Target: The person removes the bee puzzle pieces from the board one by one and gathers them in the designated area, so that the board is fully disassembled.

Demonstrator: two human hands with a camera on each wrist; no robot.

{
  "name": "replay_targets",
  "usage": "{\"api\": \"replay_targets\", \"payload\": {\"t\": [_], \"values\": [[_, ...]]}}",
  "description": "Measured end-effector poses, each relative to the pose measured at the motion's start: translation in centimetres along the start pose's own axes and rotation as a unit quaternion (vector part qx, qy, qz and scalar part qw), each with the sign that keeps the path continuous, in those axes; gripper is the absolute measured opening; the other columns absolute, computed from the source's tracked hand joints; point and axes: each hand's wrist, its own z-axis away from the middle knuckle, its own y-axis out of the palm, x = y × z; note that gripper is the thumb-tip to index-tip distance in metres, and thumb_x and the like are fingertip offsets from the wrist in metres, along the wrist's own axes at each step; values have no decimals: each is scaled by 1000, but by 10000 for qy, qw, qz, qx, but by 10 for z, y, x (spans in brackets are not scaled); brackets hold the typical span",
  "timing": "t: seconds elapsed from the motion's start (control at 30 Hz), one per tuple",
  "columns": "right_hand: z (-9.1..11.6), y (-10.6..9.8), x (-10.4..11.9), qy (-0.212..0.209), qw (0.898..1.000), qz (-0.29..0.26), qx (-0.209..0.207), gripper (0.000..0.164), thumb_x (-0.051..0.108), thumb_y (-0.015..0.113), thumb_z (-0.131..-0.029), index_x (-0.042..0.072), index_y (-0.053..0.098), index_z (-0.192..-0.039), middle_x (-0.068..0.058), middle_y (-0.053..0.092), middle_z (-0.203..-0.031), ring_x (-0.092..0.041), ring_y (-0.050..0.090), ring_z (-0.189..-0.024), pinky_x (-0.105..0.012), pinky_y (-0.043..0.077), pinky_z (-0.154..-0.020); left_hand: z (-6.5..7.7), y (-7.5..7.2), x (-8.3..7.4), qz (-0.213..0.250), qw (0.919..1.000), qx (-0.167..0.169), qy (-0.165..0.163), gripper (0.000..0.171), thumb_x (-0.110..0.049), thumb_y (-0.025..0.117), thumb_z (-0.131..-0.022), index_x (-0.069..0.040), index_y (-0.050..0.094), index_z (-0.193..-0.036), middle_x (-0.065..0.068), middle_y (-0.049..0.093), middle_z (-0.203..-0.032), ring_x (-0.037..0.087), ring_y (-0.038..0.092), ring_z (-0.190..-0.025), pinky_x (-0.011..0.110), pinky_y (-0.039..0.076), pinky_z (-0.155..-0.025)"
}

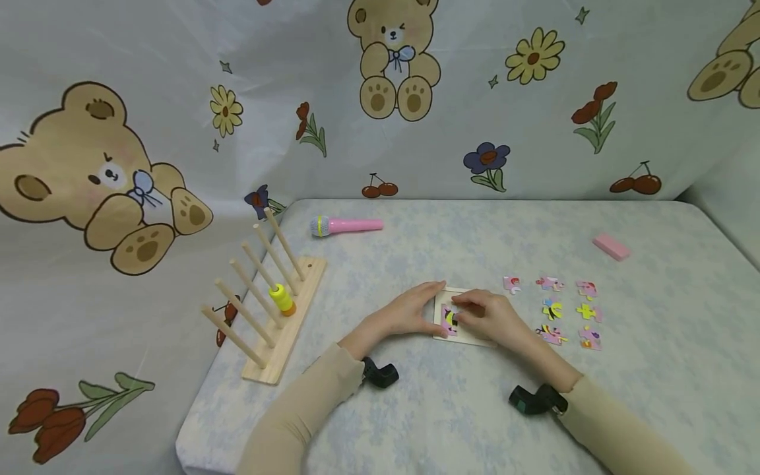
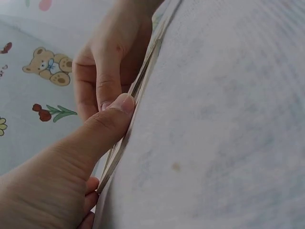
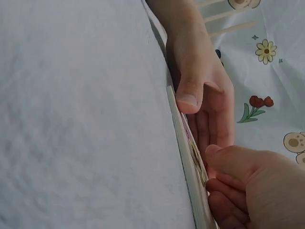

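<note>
A shallow wooden puzzle tray [image 1: 466, 339] lies on the table, with pink, yellow and black jigsaw pieces [image 1: 448, 328] at its left side. My left hand [image 1: 410, 310] holds the tray's left end, its thumb at the near edge and fingers at the far edge. Over the tray, my right hand [image 1: 489, 316] has thumb and fingers bent together at a yellow-and-black puzzle piece [image 1: 449, 316], which they partly cover. The right wrist view shows the right thumb [image 3: 228, 160] just above the tray's edge [image 3: 183, 157].
Several loose jigsaw pieces [image 1: 552, 309] lie right of the tray. A wooden peg stand [image 1: 285, 330] with yellow and orange rings [image 1: 282, 298] on one peg stands at the left. Farther back are a pink toy microphone [image 1: 355, 225] and a pink block [image 1: 611, 247].
</note>
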Motion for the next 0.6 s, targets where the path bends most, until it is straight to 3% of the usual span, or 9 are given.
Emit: {"api": "replay_targets", "payload": {"t": [0.17, 0.4, 0.6], "values": [[1, 4, 1, -407, 9986, 175, -283, 30, 9, 76, -79, 4, 70, -108, -5, 68, -104, -20, 62, -96, -38, 49, -82, -1, 0, 2, -16, 10000, -29, 72, 104, -58, 71, -75, -9, 19, -152, 5, 26, -153, 15, 23, -138, 30, 23, -110], [1, 5, 0, -391, 9989, 127, -222, 29, 7, 76, -79, 5, 70, -107, -2, 68, -101, -15, 61, -90, -31, 49, -77, -1, -2, 1, 2, 10000, -5, 70, 105, -57, 72, -74, -9, 20, -151, 5, 27, -152, 16, 24, -138, 31, 23, -110], [1, 9, -1, -684, 9970, -51, -353, 28, 2, 75, -78, 5, 70, -106, -2, 67, -100, -16, 62, -88, -28, 49, -77, 0, -1, 2, 15, 9999, -50, 99, 104, -57, 72, -75, -9, 20, -151, 5, 28, -152, 16, 24, -138, 31, 23, -110]]}}
